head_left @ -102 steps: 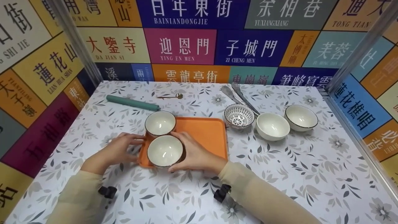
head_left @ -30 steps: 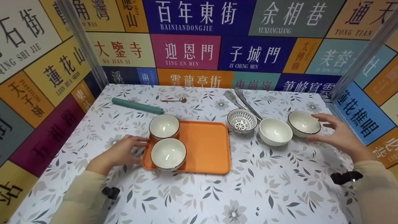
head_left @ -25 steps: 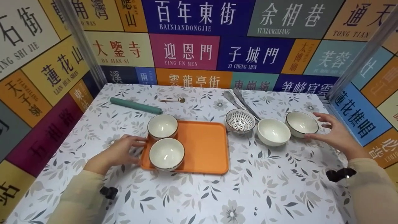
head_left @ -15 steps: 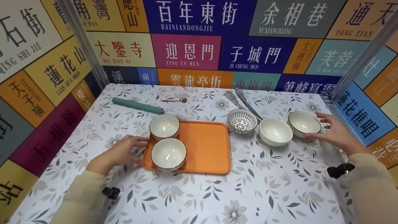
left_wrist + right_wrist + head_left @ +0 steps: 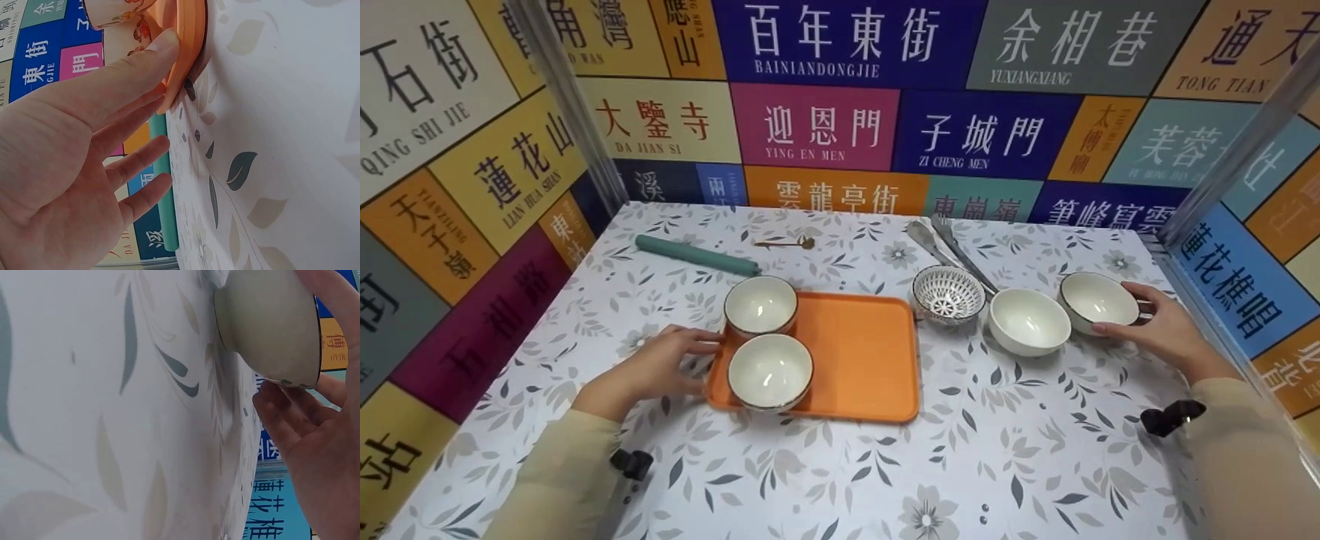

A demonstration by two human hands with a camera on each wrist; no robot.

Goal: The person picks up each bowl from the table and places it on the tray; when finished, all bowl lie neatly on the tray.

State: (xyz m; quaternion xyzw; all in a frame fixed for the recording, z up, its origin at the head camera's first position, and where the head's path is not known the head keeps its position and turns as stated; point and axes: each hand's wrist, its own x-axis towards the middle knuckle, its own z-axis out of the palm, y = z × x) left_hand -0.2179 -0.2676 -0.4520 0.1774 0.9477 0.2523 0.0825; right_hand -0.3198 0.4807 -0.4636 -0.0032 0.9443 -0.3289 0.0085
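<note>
My right hand holds the cream bowl at the far right of the table, thumb at its near rim and fingers around its right side. In the right wrist view that bowl stands upright on the table. On the left, my left hand rests at the orange tray, fingers extended loosely. The left wrist view has its thumb against the tray edge. Two cream bowls with dark rims, a rear bowl and a front bowl, stand on the tray's left side.
A plain cream bowl sits just left of the held one, beside a patterned bowl. Metal utensils lie behind them. A green stick and a small golden spoon lie at the back left.
My right hand has left the front bowl on the tray, moved right, and closed in around the far-right bowl. My left hand has stayed at the tray's left edge.
</note>
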